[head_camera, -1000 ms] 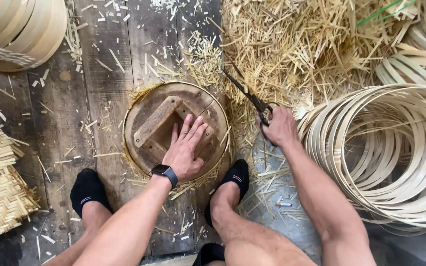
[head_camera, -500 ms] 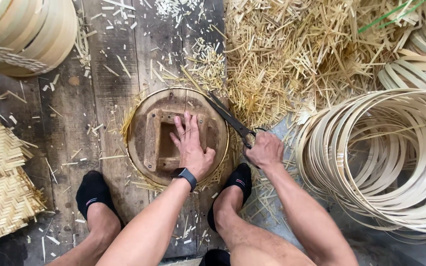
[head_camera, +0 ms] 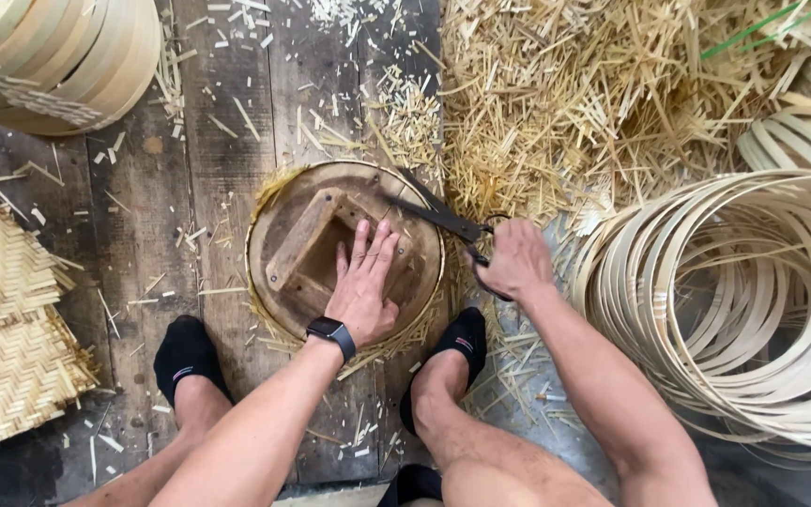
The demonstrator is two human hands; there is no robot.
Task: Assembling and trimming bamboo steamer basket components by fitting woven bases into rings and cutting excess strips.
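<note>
Your left hand (head_camera: pixel 364 286) lies flat, fingers spread, pressing on the round wooden form (head_camera: pixel 344 252) on the plank floor (head_camera: pixel 218 178). Your right hand (head_camera: pixel 511 258) is closed around the handles of dark scissors (head_camera: pixel 438 218); the blades reach leftward over the form's upper right rim, where frayed straw ends (head_camera: pixel 279 178) stick out around the edge. I cannot tell how far apart the blades are.

Both feet in black socks (head_camera: pixel 185 355) bracket the form from below. Loose straw offcuts (head_camera: pixel 603 103) are heaped just beyond it. Coiled bamboo hoops (head_camera: pixel 743 300) lie to your right, woven mats (head_camera: pixel 2 319) to your left, stacked bamboo rings (head_camera: pixel 58 56) upper left.

Risk, as judged: the blade tips sit near your left fingertips; a slip of the form under uneven pressure could bring them together. Cutting too close could nick the rim itself. Offcuts underfoot may let the form skate.
</note>
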